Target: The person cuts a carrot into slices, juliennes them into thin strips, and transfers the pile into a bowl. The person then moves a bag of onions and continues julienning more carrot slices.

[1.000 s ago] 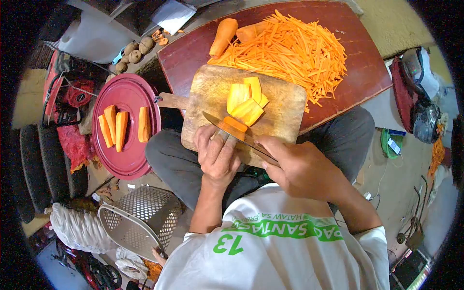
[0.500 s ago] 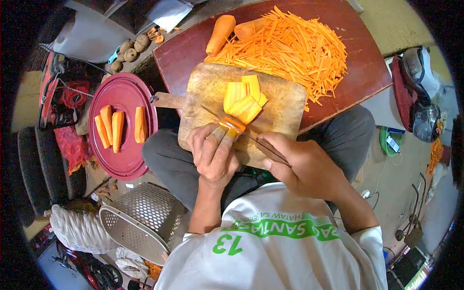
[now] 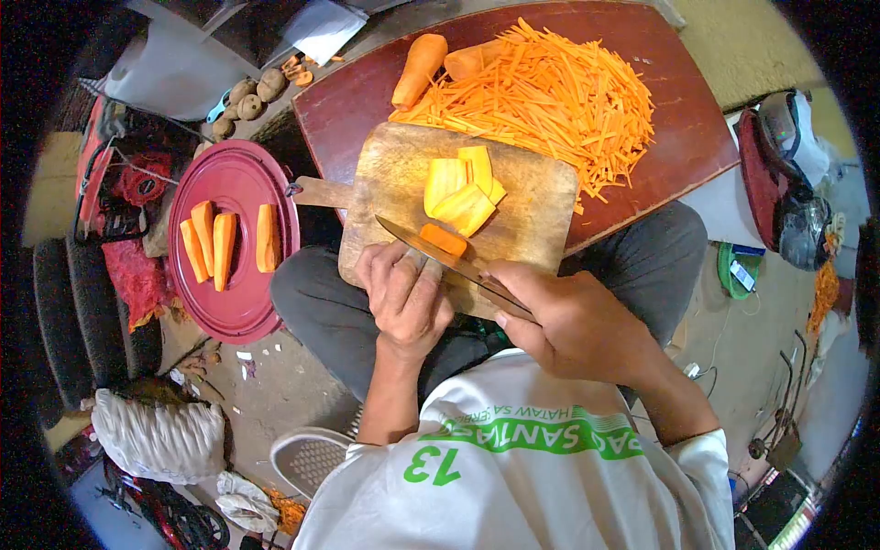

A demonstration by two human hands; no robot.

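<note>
- Shirt (image 3: pixel 513 477): white, green print, seen upside down from the head view. "13" reads clearly; beside it a green band with "SANTIAGO"-like letters, partly cut off; a smaller line above it is too blurred to read.
- Right hand (image 3: pixel 573 321): closed around the knife (image 3: pixel 440 257) handle, blade running left across the board.
- Left hand (image 3: pixel 403 293): fingers curled, tips pressing the carrot piece (image 3: pixel 444 239) down; the blade lies just against those knuckles.
- Carrot piece sits on the near part of the board (image 3: pixel 403 174), under the blade.
- Judgement on technique: fingertips are best kept tucked behind the knuckles, flat cut face down so the piece cannot roll, slices even in thickness, blade drawn through rather than pushed straight down.
- Risk, as judged: the piece is short, so the left fingers lie close to the edge.
- Slabs (image 3: pixel 461 192): pale, stacked mid-board, just beyond the piece.
- Lid (image 3: pixel 238 302): red, to the left of the knee, holds four carrot lengths (image 3: pixel 220 243).
- Table (image 3: pixel 367 96): dark red, under the board's far end.
- Strips (image 3: pixel 550 92): large heap on the table; two whole carrots (image 3: pixel 420 66) at its left edge.
- No other writing legible.
</note>
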